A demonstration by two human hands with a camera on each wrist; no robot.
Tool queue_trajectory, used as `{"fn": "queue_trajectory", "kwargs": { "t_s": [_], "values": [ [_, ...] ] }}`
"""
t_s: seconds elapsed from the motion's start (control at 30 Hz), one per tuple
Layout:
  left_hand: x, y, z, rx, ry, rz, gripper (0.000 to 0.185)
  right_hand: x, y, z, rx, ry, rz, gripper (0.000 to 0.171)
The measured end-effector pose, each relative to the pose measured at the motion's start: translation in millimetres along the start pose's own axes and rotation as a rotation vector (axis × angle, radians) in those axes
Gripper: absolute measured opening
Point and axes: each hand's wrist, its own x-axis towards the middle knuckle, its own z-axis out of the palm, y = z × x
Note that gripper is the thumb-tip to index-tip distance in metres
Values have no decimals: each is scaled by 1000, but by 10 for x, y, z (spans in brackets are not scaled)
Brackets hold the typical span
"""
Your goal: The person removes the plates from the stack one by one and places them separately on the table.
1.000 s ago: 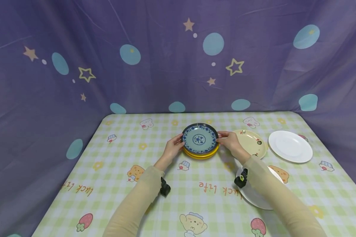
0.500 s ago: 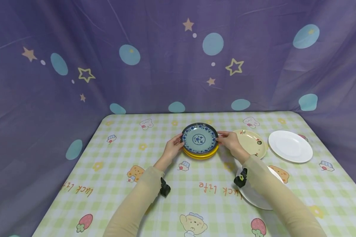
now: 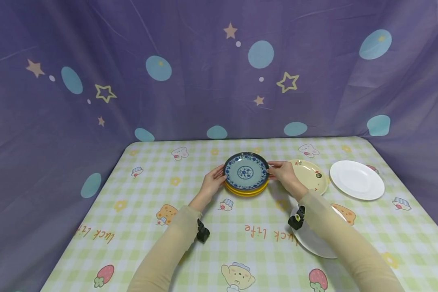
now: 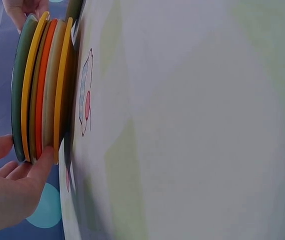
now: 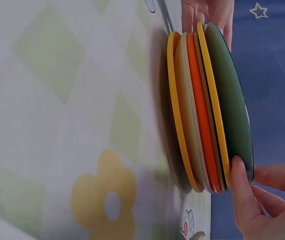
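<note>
Our plate stack (image 5: 200, 110) is just left of the cream plate (image 3: 308, 176), blue plate (image 3: 245, 172) on top. Left hand (image 3: 211, 183) is half-closed on its edges, right hand (image 3: 284, 175) pinches the blue plate's rim. Guessing we're squaring it up; next move probably needs even pressure.

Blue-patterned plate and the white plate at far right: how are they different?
The blue-patterned plate has a dark rim and flower designs; the white plate is plain. The blue-patterned plate tops a stack between the left hand and right hand; the white plate lies apart on the tablecloth, untouched. The blue-patterned plate looks smaller than the white plate. Both are round and face up.
</note>
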Motion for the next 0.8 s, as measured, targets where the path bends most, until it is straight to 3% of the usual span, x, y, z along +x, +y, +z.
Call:
{"fn": "queue_trajectory", "kwargs": {
  "t_s": [0.27,0.5,0.8],
  "values": [
    [4,-14,8,-19,6,-6,45,-42,-32,-17,38,0,33,42],
    [24,-28,-3,23,3,12,44,-108,-62,-78,101,-33,32,43],
    [-28,15,-12,29,-9,12,45,-160,-83,-194,-46,-33,3,42]
  ]
}}
